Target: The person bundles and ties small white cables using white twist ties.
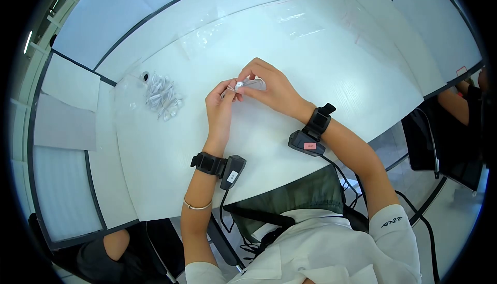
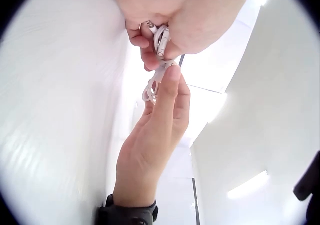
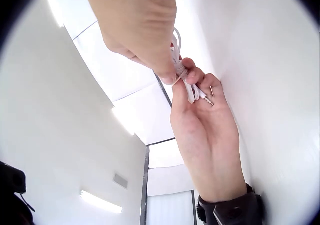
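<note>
Both hands meet over the table around a coiled bundle of white wired earphones (image 2: 162, 41). My left hand (image 1: 219, 100) grips one end of the coil; its metal plug (image 3: 208, 100) sticks out beside the palm in the right wrist view. At the middle of the coil, where a thin strand is wrapped around it, my right hand (image 1: 277, 88) pinches with thumb and fingers. Loose white loops (image 2: 150, 94) hang past the right fingertips in the left wrist view. Part of the bundle is hidden behind the fingers.
A pile of white coiled cables (image 1: 161, 96) lies on the table to the left, a small black object (image 1: 145, 76) at its far edge. Clear plastic sheets (image 1: 298, 21) lie towards the back. Low white partitions (image 1: 171, 23) enclose the white table (image 1: 331, 51).
</note>
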